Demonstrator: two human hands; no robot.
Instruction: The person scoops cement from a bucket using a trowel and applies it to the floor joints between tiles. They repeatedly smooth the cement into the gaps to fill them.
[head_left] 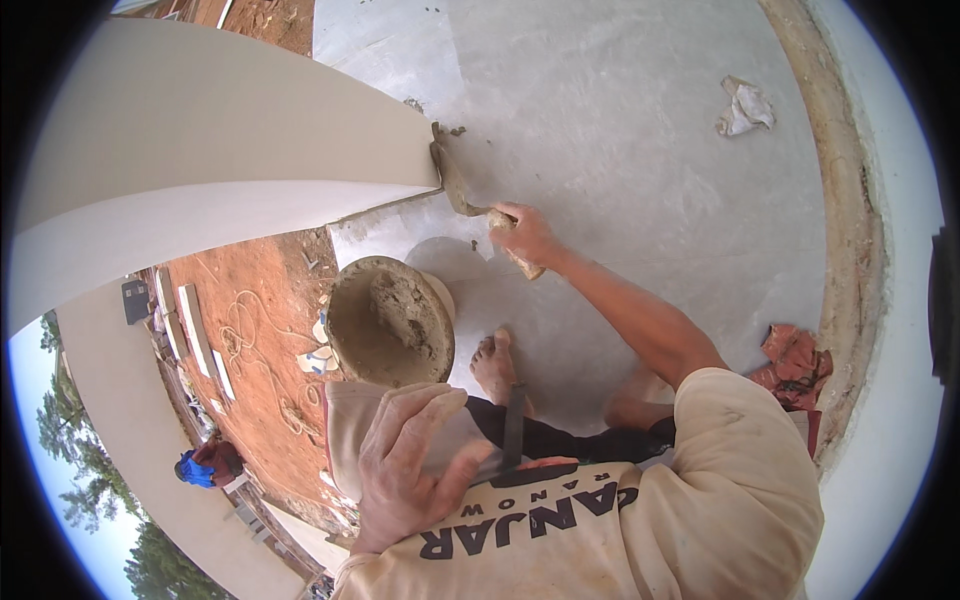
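My right hand (525, 238) is closed round the handle of a mortar-smeared trowel (453, 182). The trowel's blade reaches the bottom corner of a cream wall (300, 125), where it meets the grey floor (620, 160). My left hand (410, 460) is held near my body over my bent knee, its fingers stretched out and holding nothing. Just beyond it stands a round bucket (346, 335), its inside coated and partly filled with wet grey mortar (402, 312). A few dark crumbs of mortar lie by the blade.
My bare foot (492, 368) is on the floor beside the bucket. A crumpled whitish wrapper (746, 106) lies far right, and a torn reddish bag (795, 365) sits by the right-hand wall. Outside at left, red soil (265, 330) holds a loose hose or rope (235, 325) and pale boards (197, 328).
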